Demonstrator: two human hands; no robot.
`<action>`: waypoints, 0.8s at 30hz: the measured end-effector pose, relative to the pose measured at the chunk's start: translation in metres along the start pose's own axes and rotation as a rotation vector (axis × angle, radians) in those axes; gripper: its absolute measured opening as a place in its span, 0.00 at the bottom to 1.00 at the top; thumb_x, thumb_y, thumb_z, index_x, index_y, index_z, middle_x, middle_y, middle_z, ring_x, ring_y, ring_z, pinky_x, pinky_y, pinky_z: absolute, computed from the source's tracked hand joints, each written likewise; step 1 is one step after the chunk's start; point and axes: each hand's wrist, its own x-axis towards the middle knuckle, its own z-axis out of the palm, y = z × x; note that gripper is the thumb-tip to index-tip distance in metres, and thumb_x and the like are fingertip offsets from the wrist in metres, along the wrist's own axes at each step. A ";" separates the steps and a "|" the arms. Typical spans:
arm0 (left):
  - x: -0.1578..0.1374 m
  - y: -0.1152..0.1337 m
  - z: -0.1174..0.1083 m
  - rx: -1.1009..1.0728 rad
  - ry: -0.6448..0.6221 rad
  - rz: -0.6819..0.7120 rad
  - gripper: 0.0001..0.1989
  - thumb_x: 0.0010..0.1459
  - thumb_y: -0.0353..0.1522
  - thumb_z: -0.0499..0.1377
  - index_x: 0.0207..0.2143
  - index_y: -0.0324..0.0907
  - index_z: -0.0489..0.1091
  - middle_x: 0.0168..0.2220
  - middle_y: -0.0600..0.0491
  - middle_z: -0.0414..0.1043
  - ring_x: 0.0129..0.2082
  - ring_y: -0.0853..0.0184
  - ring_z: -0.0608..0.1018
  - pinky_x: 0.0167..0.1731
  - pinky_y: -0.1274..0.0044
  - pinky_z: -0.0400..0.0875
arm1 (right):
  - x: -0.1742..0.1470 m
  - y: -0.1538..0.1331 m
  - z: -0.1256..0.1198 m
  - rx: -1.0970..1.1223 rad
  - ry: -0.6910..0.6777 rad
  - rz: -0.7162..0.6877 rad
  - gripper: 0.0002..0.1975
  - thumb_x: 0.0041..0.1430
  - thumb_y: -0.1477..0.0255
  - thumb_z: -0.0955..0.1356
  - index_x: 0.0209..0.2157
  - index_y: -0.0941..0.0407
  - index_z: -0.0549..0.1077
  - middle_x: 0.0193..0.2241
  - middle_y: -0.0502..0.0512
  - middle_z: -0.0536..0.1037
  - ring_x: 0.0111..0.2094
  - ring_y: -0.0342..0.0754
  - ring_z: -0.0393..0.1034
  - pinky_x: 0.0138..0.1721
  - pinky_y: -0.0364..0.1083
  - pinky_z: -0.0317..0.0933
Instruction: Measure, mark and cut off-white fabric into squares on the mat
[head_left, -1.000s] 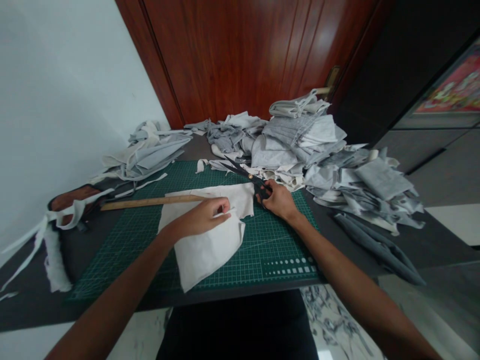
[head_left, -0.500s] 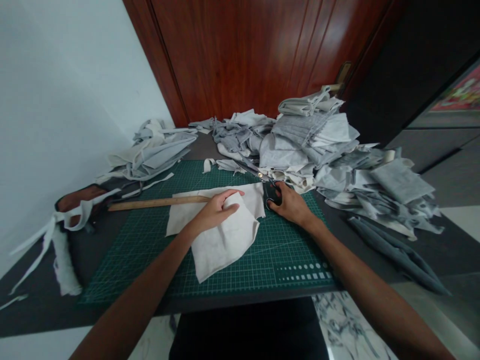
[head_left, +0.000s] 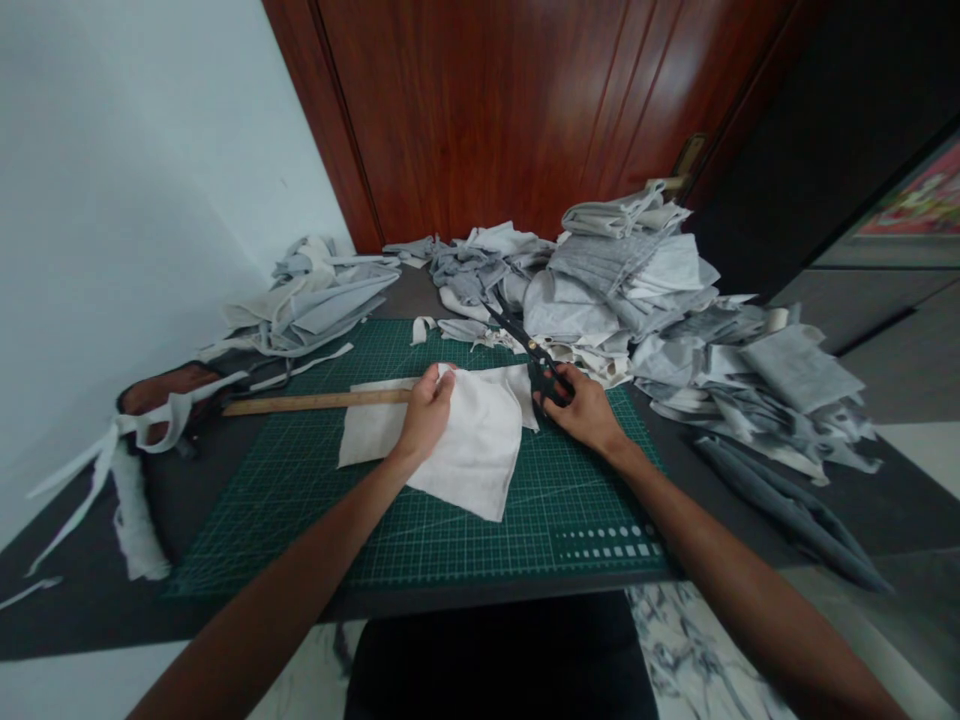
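Note:
My left hand [head_left: 427, 412] pinches the upper left corner of a white piece of fabric [head_left: 480, 440], which hangs down toward me over the cutting mat. Beneath and behind it lies another white fabric piece [head_left: 367, 435], flat on the green cutting mat [head_left: 285, 510]. A wooden ruler [head_left: 300, 404] rests across that lower piece, its right end hidden by my left hand. My right hand [head_left: 585, 408] is closed around the handles of black scissors [head_left: 532, 345], whose blades point up and left, away from the held fabric.
Folded grey and white cloth is stacked in a tall pile [head_left: 600, 290] at the back right, beside loose scraps [head_left: 750, 370]. More cloth [head_left: 307, 300] lies back left. A brown item with white strips [head_left: 169, 395] sits at the left; a dark grey roll [head_left: 787, 510] lies right.
My left hand has shifted left and now grips the fabric by its corner; the piece has turned and moved right. My right hand has lifted the scissors slightly.

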 end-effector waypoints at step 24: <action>0.000 0.004 0.002 -0.265 -0.147 -0.195 0.24 0.55 0.53 0.67 0.43 0.43 0.76 0.31 0.56 0.74 0.27 0.68 0.70 0.26 0.79 0.64 | 0.001 0.004 -0.018 -0.419 -0.237 -0.173 0.24 0.57 0.73 0.70 0.55 0.66 0.74 0.52 0.72 0.79 0.53 0.61 0.75 0.56 0.54 0.68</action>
